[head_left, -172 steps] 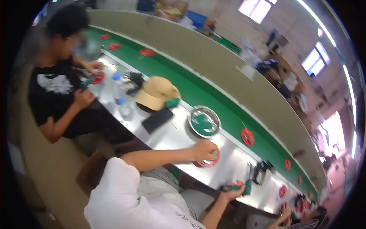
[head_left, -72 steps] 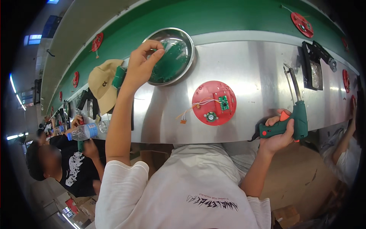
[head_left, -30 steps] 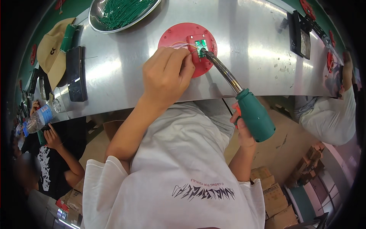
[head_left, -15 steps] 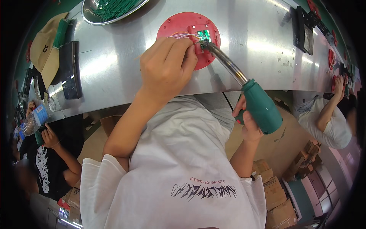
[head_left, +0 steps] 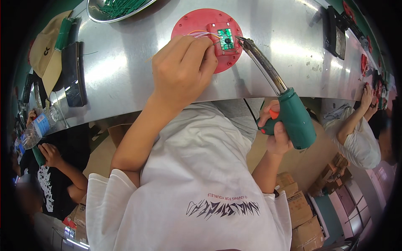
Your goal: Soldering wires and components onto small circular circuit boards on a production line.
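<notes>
A round red plastic disc (head_left: 186, 24) lies on the metal table with a small green circuit board (head_left: 225, 34) in its raised frame. Thin coloured wires (head_left: 199, 33) run from the board toward my left hand (head_left: 181, 69), whose fingers are pinched together at the disc's left side, on the wires. My right hand (head_left: 277, 133) grips the handle of a green soldering gun (head_left: 298, 117), a finger near its orange trigger. The gun's metal tip points up-left, just right of the board and apart from it.
A steel bowl of green wires (head_left: 123, 9) stands at the far left. Beside it lie a tan cap (head_left: 44, 52), a bundle of green wires (head_left: 63, 35) and a black phone (head_left: 74, 75). A black tray-like object (head_left: 336, 37) sits right. Co-workers sit on both sides, one near a plastic bottle (head_left: 39, 125).
The soldering gun's tip has lifted off the board and moved right, the gun shifting right with my right hand. My left hand has stayed at the wires. The board shows more fully.
</notes>
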{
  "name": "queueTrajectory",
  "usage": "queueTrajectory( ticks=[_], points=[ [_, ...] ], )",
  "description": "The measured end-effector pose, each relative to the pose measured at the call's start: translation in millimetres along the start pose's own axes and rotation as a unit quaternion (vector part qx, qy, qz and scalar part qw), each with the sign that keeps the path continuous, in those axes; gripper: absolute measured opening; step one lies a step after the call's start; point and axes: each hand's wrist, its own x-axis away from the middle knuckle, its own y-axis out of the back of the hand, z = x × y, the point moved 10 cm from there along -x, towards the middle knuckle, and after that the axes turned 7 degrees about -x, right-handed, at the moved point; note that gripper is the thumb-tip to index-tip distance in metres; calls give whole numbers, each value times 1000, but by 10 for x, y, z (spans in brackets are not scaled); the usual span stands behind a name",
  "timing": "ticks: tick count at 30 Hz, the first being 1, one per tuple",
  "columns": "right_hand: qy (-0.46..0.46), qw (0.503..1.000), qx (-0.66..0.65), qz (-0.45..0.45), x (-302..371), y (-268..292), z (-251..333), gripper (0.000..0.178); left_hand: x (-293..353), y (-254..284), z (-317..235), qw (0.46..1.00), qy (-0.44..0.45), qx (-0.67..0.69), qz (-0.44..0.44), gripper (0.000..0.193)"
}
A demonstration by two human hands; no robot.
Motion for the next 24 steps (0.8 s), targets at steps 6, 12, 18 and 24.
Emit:
queueTrajectory(
  ticks=[6, 12, 18, 24],
  points=[
    [10, 1000, 13, 5, -16, 23, -2, 42, -24, 60, -3, 1000, -3, 16, -11, 16],
    [-5, 999, -54, -8, 5, 42, -14, 39, 13, 424, -128, 987, -62, 94, -117, 24],
    [0, 993, 115, -16, 69, 119, -21, 32, 24, 112, -97, 996, -60, 32, -51, 22],
    [-10, 993, 115, -24, 78, 124, -16, 31, 24, 52, -97, 998, -53, 16, -38, 21]
  ],
)
